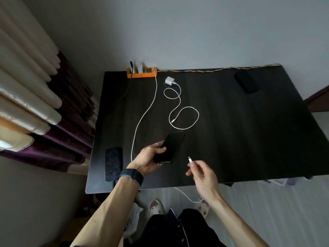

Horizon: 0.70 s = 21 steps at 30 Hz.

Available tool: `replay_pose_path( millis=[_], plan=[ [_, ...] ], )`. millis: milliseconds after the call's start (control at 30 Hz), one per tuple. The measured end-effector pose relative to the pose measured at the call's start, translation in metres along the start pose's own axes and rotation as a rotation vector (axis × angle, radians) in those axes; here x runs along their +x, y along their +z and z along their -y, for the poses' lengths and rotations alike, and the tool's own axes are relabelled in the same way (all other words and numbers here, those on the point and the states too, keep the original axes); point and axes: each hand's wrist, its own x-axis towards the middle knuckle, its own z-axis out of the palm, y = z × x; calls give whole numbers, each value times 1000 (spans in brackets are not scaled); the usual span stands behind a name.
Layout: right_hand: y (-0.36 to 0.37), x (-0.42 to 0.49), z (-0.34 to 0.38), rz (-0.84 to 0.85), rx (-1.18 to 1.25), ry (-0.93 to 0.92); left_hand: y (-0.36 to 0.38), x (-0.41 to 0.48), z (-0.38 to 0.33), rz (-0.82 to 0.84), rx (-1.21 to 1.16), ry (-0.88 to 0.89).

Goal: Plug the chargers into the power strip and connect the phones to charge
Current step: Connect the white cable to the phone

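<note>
My left hand (150, 158) grips a black phone (171, 147) just above the dark table (231, 139). To its right, my right hand (201, 172) pinches the white cable's plug (189, 160), a short gap from the phone's near end. That cable (142, 118) runs back to a white charger (139, 67) seated in the orange power strip (142, 72) at the table's far edge. A second white charger (169, 80) lies unplugged beside the strip, its cable (185, 113) looped on the table. Another black phone (246, 82) lies at the far right, a third dark phone (114, 164) at the near left.
A black cord (124, 93) leaves the strip's left end and a yellow braided cord (222, 69) runs along the table's back edge. Curtains (35, 97) hang to the left. The wall stands right behind the table. My slippered feet (156, 205) are under the near edge.
</note>
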Motion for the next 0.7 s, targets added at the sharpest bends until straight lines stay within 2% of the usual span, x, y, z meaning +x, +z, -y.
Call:
replay_pose_path(
  millis=[267,433,700],
  plan=[
    [-19,-10,2,-7,44,-46,21,-8,0,35,-14,68],
    [-11,-21,6,31,19,-108,21,-13,4,-52,-70,35],
    [9,-28,21,32,32,-161,15,-21,15,-13,-75,-3]
  ],
)
